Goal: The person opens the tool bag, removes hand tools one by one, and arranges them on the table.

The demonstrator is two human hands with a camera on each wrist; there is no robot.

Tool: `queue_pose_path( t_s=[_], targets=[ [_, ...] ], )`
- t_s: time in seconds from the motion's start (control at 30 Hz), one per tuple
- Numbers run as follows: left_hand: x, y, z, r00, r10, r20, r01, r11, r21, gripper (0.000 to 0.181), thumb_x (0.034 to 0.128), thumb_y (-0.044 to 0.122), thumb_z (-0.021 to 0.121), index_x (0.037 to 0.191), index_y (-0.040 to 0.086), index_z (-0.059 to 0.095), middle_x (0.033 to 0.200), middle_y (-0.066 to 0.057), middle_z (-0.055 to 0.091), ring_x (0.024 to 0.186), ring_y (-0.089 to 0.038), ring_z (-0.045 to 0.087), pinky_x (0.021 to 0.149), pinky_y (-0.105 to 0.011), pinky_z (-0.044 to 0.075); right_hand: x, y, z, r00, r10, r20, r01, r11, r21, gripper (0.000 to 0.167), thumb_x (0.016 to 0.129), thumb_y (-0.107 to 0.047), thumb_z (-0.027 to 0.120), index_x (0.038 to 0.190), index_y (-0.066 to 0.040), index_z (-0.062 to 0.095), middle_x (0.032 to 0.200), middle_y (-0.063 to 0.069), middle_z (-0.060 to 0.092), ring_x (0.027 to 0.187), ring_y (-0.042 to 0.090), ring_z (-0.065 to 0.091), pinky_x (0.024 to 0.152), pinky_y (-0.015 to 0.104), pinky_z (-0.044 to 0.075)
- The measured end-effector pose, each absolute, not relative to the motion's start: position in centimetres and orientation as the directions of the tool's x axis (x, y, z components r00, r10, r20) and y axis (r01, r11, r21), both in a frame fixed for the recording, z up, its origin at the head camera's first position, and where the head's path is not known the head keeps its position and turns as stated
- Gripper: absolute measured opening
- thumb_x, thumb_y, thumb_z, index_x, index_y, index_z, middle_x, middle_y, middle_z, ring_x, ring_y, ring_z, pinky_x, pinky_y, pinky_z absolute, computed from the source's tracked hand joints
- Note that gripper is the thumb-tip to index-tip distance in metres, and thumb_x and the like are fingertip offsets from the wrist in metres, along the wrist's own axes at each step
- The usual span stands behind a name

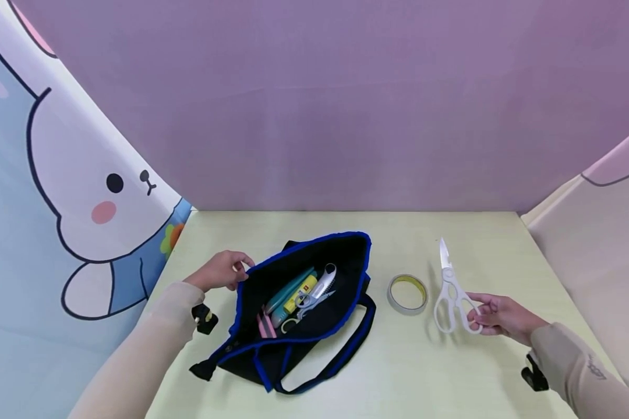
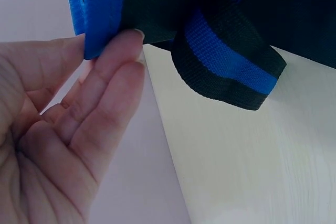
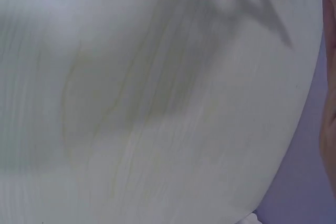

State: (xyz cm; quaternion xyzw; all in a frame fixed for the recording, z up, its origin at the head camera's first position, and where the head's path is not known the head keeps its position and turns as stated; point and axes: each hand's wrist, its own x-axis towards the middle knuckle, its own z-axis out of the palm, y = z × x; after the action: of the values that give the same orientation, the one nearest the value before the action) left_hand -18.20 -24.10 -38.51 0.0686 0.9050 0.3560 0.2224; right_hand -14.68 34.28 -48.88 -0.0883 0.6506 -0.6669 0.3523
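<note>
A black bag with blue edging [image 1: 340, 249] lies with its mouth spread wide. My left hand [image 1: 222, 271] pinches the left end of its rim; in the left wrist view, thumb and fingers of that hand [image 2: 68, 124] grip the blue edging [image 2: 105, 14]. Over the table at the right, my right hand [image 1: 508, 317] holds white-handled scissors [image 1: 447, 279] by one handle loop, blades pointing up and away. Only the edge of this hand [image 3: 329, 93] shows in the right wrist view. A roll of tape [image 1: 407, 310] lies between bag and scissors.
Inside the bag are small scissors [image 1: 317, 299], a teal item [image 1: 288, 292], a yellow item [image 1: 300, 294], a pink item [image 1: 265, 326] and a white-grey tool [image 1: 325, 279]. A strap [image 1: 353, 346] loops onto the table. A purple backdrop [image 1: 346, 116] rises behind the pale tabletop [image 1: 388, 372].
</note>
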Motion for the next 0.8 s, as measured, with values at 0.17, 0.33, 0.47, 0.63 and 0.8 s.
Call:
queue_pose_path(
  t_s=[0.17, 0.33, 0.47, 0.63, 0.8],
  targets=[
    [-18.2, -24.2, -38.7, -0.893, 0.274, -0.356, -0.043, 0.737, 0.675, 0.021, 0.0887, -0.006, 0.057, 0.109, -0.007, 0.06, 0.083, -0.011, 0.056, 0.06, -0.016, 0.059, 0.062, -0.035, 0.056, -14.6, 34.9, -49.6, -0.763, -0.562, -0.32, 0.347, 0.061, -0.936, 0.061, 0.093, 0.005, 0.052, 0.141, 0.017, 0.017, 0.098, 0.006, 0.065, 0.086, 0.015, 0.065, 0.077, 0.027, 0.054],
    [-18.2, -24.0, -38.7, -0.895, 0.271, -0.354, -0.044, 0.737, 0.675, 0.02, 0.089, -0.005, 0.058, 0.109, -0.006, 0.061, 0.084, -0.011, 0.056, 0.058, -0.015, 0.058, 0.062, -0.035, 0.056, -14.7, 35.0, -50.5, -0.787, -0.534, -0.31, 0.331, 0.058, -0.942, 0.063, 0.092, 0.006, 0.051, 0.139, 0.018, 0.01, 0.097, 0.005, 0.066, 0.086, 0.014, 0.066, 0.075, 0.025, 0.054],
    [-18.4, -24.0, -38.6, -0.898, 0.259, -0.357, -0.054, 0.74, 0.671, 0.02, 0.0895, -0.004, 0.058, 0.109, -0.006, 0.061, 0.085, -0.012, 0.057, 0.058, -0.016, 0.057, 0.063, -0.035, 0.056, -14.7, 34.8, -51.1, -0.782, -0.532, -0.324, 0.343, 0.066, -0.937, 0.065, 0.093, 0.006, 0.05, 0.137, 0.019, 0.004, 0.097, 0.005, 0.066, 0.085, 0.014, 0.066, 0.076, 0.026, 0.054],
    [-18.4, -23.9, -38.8, -0.89, 0.249, -0.382, -0.078, 0.743, 0.665, 0.021, 0.0897, -0.005, 0.058, 0.11, -0.005, 0.061, 0.085, -0.012, 0.055, 0.059, -0.017, 0.057, 0.064, -0.034, 0.056, -14.5, 34.6, -51.9, -0.763, -0.547, -0.344, 0.375, 0.058, -0.925, 0.063, 0.092, 0.007, 0.05, 0.137, 0.021, 0.007, 0.096, 0.004, 0.066, 0.085, 0.013, 0.065, 0.078, 0.027, 0.054],
    [-18.4, -23.9, -38.8, -0.886, 0.239, -0.397, -0.092, 0.749, 0.656, 0.022, 0.0895, -0.005, 0.058, 0.111, -0.004, 0.061, 0.085, -0.012, 0.055, 0.061, -0.018, 0.058, 0.064, -0.034, 0.056, -14.3, 34.2, -52.3, -0.759, -0.525, -0.385, 0.385, 0.115, -0.916, 0.062, 0.091, 0.009, 0.05, 0.135, 0.023, 0.008, 0.092, 0.002, 0.065, 0.083, 0.012, 0.066, 0.076, 0.027, 0.054]
  ],
)
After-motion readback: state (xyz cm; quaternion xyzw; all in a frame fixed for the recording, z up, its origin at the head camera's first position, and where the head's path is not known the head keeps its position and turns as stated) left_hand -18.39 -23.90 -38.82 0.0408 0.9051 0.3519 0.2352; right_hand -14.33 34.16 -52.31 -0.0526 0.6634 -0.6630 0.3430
